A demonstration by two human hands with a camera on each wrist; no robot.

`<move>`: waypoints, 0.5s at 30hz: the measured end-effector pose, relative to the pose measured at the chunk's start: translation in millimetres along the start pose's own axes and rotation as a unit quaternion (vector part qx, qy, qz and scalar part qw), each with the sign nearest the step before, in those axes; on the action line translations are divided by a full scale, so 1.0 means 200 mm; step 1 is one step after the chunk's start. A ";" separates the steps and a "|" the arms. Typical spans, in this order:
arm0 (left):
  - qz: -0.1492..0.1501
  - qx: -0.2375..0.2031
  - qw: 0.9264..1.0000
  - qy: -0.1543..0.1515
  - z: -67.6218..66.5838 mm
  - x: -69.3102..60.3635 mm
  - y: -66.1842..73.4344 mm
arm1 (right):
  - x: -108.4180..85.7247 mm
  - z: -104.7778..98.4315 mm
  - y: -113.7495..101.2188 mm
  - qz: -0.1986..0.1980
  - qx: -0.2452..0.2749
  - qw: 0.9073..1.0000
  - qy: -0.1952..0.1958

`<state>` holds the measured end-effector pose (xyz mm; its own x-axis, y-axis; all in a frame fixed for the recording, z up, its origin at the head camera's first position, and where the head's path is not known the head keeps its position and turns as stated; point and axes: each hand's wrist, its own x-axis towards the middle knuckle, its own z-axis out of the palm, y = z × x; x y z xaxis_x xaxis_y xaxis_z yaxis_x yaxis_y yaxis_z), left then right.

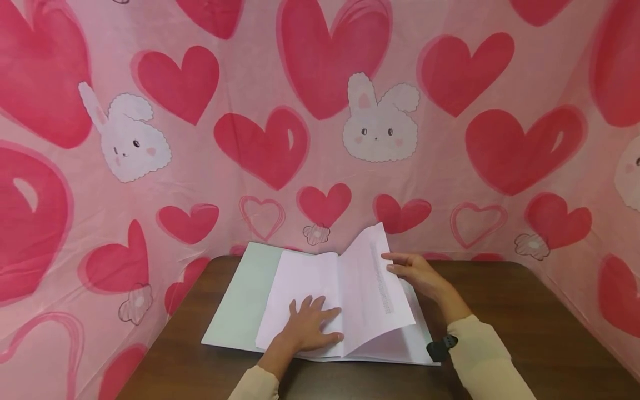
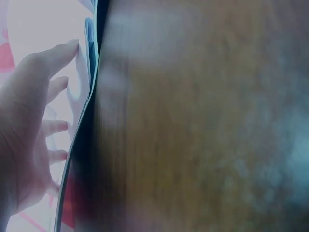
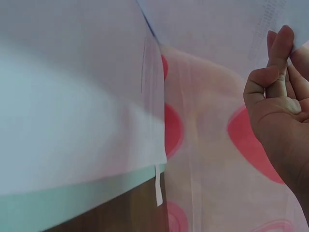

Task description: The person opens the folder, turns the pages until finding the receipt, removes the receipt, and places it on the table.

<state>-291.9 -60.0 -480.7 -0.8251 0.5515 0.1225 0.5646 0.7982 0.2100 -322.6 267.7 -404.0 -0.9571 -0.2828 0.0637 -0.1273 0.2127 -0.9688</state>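
Observation:
A book with a pale green cover (image 1: 239,297) lies open on the table. The left hand (image 1: 311,326) rests with spread fingers on its left white page (image 1: 295,278), near the middle fold. In the left wrist view this hand (image 2: 34,116) has its fingertips against the pages. The right hand (image 1: 420,275) pinches the outer edge of a raised page (image 1: 370,289) bearing small print along that edge. From the right wrist view, the right hand (image 3: 280,92) has thumb and fingers at the lifted sheet, while a white page (image 3: 77,121) lies flat below.
The brown wooden table (image 1: 525,322) extends on both sides of the book. Behind it hangs a pink cloth (image 1: 450,144) with red hearts and white rabbits. A narrow white ribbon (image 3: 158,188) hangs past the book's edge. A dark band (image 1: 442,348) circles the right wrist.

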 end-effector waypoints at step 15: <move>-0.016 -0.066 0.997 0.025 -0.07 0.06 0.09 | 0.09 0.09 -0.08 -0.037 -0.001 0.999 -0.027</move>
<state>-292.1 -42.4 -461.0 -0.8448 0.5104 0.1605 0.5328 0.7747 0.3407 -333.4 242.3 -392.6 -0.9296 -0.3473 0.1231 -0.1984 0.1901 -0.9615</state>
